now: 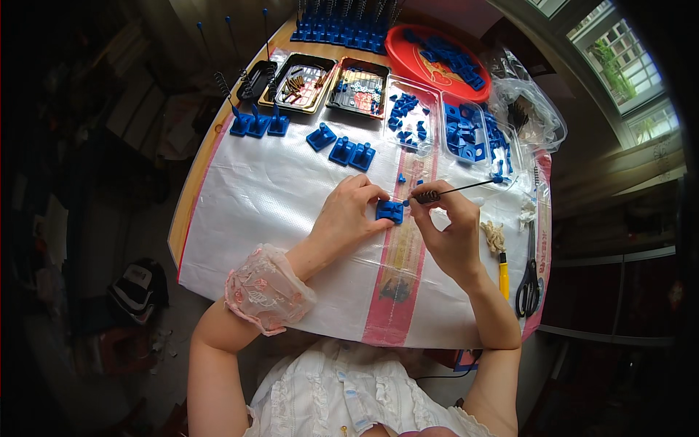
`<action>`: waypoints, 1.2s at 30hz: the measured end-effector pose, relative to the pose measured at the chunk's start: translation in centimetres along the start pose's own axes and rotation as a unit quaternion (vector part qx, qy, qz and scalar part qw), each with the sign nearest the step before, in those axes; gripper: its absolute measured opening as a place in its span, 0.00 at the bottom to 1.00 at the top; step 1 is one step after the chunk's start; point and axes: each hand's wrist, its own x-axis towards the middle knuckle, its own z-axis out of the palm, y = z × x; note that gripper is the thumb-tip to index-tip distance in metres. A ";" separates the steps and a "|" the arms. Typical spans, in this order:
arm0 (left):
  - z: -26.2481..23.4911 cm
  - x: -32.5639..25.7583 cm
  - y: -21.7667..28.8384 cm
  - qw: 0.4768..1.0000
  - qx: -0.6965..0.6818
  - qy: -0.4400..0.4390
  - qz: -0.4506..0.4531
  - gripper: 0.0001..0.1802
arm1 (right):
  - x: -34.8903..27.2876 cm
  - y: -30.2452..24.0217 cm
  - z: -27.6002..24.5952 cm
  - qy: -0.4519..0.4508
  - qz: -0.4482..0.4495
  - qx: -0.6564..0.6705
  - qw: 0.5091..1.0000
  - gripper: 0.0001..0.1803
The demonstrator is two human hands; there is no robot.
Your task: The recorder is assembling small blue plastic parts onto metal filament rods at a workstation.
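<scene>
- Base [389, 212]: located low over the sheet [291, 186], between the hands; full seating on it cannot be confirmed.
- Left hand [348, 209]: fingers are clamped on the base from its left side. Should this grip be relaxed, the base could be twisted or slid by a sideways push.
- Right hand [453, 229]: fingers are pinched together on the rod [466, 187] near its spring [428, 197]. Should the rod be rolled in the pinch, its alignment could be lost.
- Rod's near tip: held beside the base's right edge; contact cannot be told. Slippage is judged possible if pressure is applied at this slant.
- Rod's far end: held close to the right tray [507, 166]. If the rod is swung, loose parts there could be disturbed.
- Two small pieces [401, 178]: left loose just beyond the base; they could be scattered by a stray finger.
- Scissors [527, 297] and knife [503, 277]: noted right of the right forearm; they could be knocked by an outward elbow.
</scene>
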 end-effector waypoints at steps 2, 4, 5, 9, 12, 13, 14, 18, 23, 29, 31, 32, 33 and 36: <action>0.0 0.0 0.0 1.000 -0.001 0.000 0.001 0.21 | 0.0 0.1 0.0 0.004 0.006 0.004 1.000 0.10; 0.0 0.0 -0.1 1.000 0.000 0.000 0.002 0.21 | 0.0 0.2 0.1 0.003 0.005 0.002 1.000 0.10; 0.0 0.0 -0.1 1.000 0.000 0.000 0.001 0.21 | 0.0 0.3 0.0 0.000 0.001 -0.002 1.000 0.10; 0.0 0.1 0.1 1.000 -0.003 -0.001 -0.001 0.22 | -0.1 0.5 0.2 -0.007 -0.035 -0.019 0.999 0.11; -0.2 0.0 0.1 1.000 -0.007 -0.004 -0.011 0.22 | 0.1 0.7 0.3 -0.022 -0.040 -0.009 0.999 0.11; -0.2 0.1 0.1 1.000 -0.010 -0.006 -0.014 0.22 | 0.1 0.7 0.3 -0.021 -0.039 -0.008 0.999 0.11; -0.1 0.1 0.1 1.000 -0.009 -0.006 -0.011 0.22 | 0.1 0.7 0.3 -0.020 -0.039 -0.006 0.999 0.11; -0.2 0.2 0.3 0.999 -0.022 -0.015 -0.025 0.19 | 0.2 0.9 0.4 -0.029 -0.054 -0.015 0.998 0.11; -0.2 0.1 0.2 0.999 -0.022 -0.015 -0.026 0.19 | 0.2 0.9 0.5 -0.017 -0.036 -0.008 0.999 0.10; -0.1 0.1 0.1 1.000 -0.008 -0.006 -0.012 0.21 | 0.3 0.4 0.3 -0.006 -0.027 -0.002 1.000 0.10; -0.1 0.1 0.0 1.000 -0.011 -0.003 -0.010 0.20 | 0.3 0.4 0.4 -0.005 -0.028 0.001 1.000 0.09; -0.1 0.1 0.0 1.000 -0.011 -0.002 -0.009 0.20 | 0.3 0.3 0.4 -0.002 -0.026 0.004 1.000 0.09; 0.0 0.1 -0.1 1.000 -0.011 -0.001 -0.009 0.20 | 0.3 0.3 0.4 0.000 -0.023 0.007 1.000 0.09; -0.3 0.1 0.4 0.999 -0.023 -0.013 -0.030 0.19 | 0.3 0.5 0.2 0.018 -0.016 0.025 0.999 0.08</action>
